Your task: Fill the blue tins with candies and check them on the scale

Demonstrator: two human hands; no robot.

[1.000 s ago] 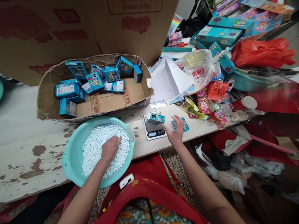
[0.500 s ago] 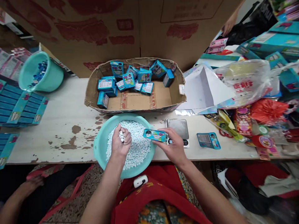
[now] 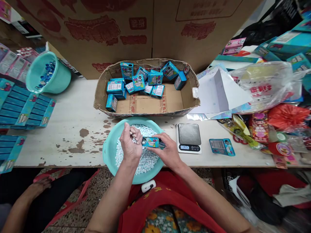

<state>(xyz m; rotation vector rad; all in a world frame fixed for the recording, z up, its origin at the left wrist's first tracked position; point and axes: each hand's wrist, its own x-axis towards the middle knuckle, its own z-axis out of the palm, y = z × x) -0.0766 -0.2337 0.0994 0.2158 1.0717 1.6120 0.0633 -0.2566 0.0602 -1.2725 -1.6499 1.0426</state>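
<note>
A small blue printed box (image 3: pixel 151 141) is gripped at one end by the right hand (image 3: pixel 169 151) over a round turquoise plastic basin (image 3: pixel 106 153) of small white pellets (image 3: pixel 148 159). Some pellets are held in the half-curled left hand (image 3: pixel 131 144), at the box's other end.

left hand (image 3: pixel 131 144) hides some pellets (image 3: pixel 145 161)

Looks like a small packing wkshp, going by a worn bench (image 3: pixel 65 110) w/ digital scale (image 3: pixel 189 134) nr front edge, tub (image 3: pixel 109 142) of white pellets (image 3: pixel 145 161) overhanging same edge, cut-down carton (image 3: pixel 145 105) of small boxes (image 3: pixel 155 78) twd back edge, bags (image 3: pixel 264 87) & pkgs (image 3: pixel 259 126) piled twd R end.
</note>
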